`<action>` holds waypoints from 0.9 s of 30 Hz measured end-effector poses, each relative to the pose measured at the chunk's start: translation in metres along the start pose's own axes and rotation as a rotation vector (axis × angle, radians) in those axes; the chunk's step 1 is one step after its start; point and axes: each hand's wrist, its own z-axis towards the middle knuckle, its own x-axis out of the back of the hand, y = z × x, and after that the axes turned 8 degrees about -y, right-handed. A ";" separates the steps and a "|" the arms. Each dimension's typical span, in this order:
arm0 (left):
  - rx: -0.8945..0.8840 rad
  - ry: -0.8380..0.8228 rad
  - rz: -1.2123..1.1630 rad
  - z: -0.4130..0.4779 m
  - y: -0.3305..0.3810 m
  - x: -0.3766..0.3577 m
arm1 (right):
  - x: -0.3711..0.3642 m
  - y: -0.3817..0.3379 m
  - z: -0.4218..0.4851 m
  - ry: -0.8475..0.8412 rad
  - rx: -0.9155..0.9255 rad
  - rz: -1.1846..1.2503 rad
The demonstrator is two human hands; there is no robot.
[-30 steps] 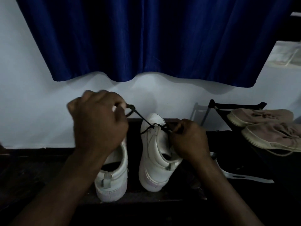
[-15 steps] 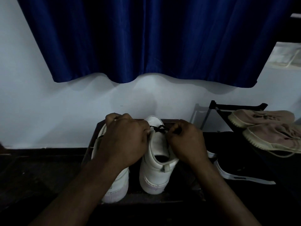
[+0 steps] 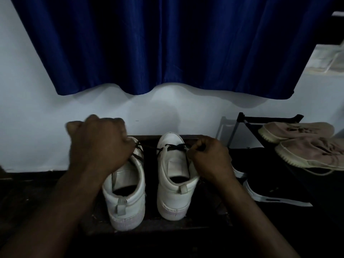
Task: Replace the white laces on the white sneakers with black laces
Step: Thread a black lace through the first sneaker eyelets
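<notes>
Two white sneakers stand heel-toward-me on a dark surface: the left sneaker point(image 3: 126, 198) and the right sneaker point(image 3: 174, 185). A black lace point(image 3: 175, 146) crosses the front of the right sneaker near its toe. One end runs left to my left hand point(image 3: 98, 146), which is curled into a fist above the left sneaker's toe and grips that end. My right hand point(image 3: 209, 157) pinches the other end at the right sneaker's right edge. The left sneaker's front is hidden by my left hand.
A blue curtain point(image 3: 167, 45) hangs over the pale wall behind the shoes. A black rack point(image 3: 270, 120) at the right holds a pair of beige sneakers point(image 3: 305, 144). A dark cloth with a white strip point(image 3: 275, 199) lies right of the white sneakers.
My left hand dropped from high on the left to the right sneaker, then pulled back left and up with the lace end. My right hand stayed at the right sneaker.
</notes>
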 end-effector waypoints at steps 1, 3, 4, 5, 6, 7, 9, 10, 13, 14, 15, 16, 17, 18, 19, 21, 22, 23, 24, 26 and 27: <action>0.051 0.035 -0.001 0.000 -0.005 0.003 | -0.001 -0.001 0.000 0.002 0.005 0.002; 0.093 0.041 0.005 -0.002 -0.008 0.002 | -0.004 -0.001 0.000 0.010 0.014 0.010; 0.061 0.011 -0.008 -0.003 -0.006 0.000 | -0.006 -0.002 0.000 0.014 0.017 0.012; 0.017 -0.040 -0.047 -0.005 -0.002 -0.003 | -0.007 -0.002 0.001 0.015 0.020 0.010; -0.037 -0.100 -0.100 -0.005 0.002 -0.007 | -0.008 -0.002 0.002 0.014 0.022 0.005; -0.079 -0.172 -0.145 -0.006 0.009 -0.009 | -0.008 -0.001 0.003 0.010 0.022 -0.001; -0.177 -0.257 -0.170 -0.008 0.019 -0.014 | -0.010 0.001 0.004 -0.007 0.018 -0.006; -0.229 -0.262 -0.158 -0.009 0.024 -0.017 | -0.011 0.002 0.005 -0.013 0.019 -0.001; -0.288 -0.246 -0.111 -0.012 0.034 -0.023 | -0.014 0.003 0.005 -0.020 0.013 0.025; -0.300 -0.222 -0.098 -0.012 0.035 -0.025 | -0.015 0.003 0.005 -0.019 0.008 0.030; -0.307 -0.213 -0.097 -0.013 0.037 -0.026 | -0.015 0.004 0.005 -0.014 0.010 0.030; -0.325 -0.190 -0.104 -0.013 0.036 -0.028 | -0.014 0.004 0.005 -0.005 0.014 0.029; -0.331 -0.175 -0.115 -0.013 0.037 -0.025 | -0.014 0.004 0.004 0.008 0.020 0.031; -0.334 -0.153 -0.118 -0.012 0.035 -0.022 | -0.012 0.005 0.004 0.021 0.023 0.029; -0.312 -0.145 -0.115 -0.010 0.032 -0.018 | -0.011 0.005 0.004 0.030 0.023 0.018; -0.220 -0.099 -0.106 -0.004 0.022 -0.009 | -0.009 0.005 0.004 0.045 0.024 -0.024; -0.178 -0.064 -0.097 -0.002 0.016 -0.007 | -0.008 0.004 0.004 0.051 0.030 -0.047; -0.140 -0.042 -0.076 -0.001 0.012 -0.005 | -0.009 0.003 0.004 0.059 0.041 -0.061; -0.116 -0.045 -0.056 -0.001 0.010 -0.005 | -0.010 0.002 0.004 0.067 0.054 -0.064; -0.068 -0.130 -0.059 -0.004 0.014 -0.004 | -0.012 0.002 0.004 0.071 0.064 -0.043; -0.049 -0.195 -0.075 -0.004 0.016 -0.004 | -0.013 0.003 0.004 0.070 0.061 -0.031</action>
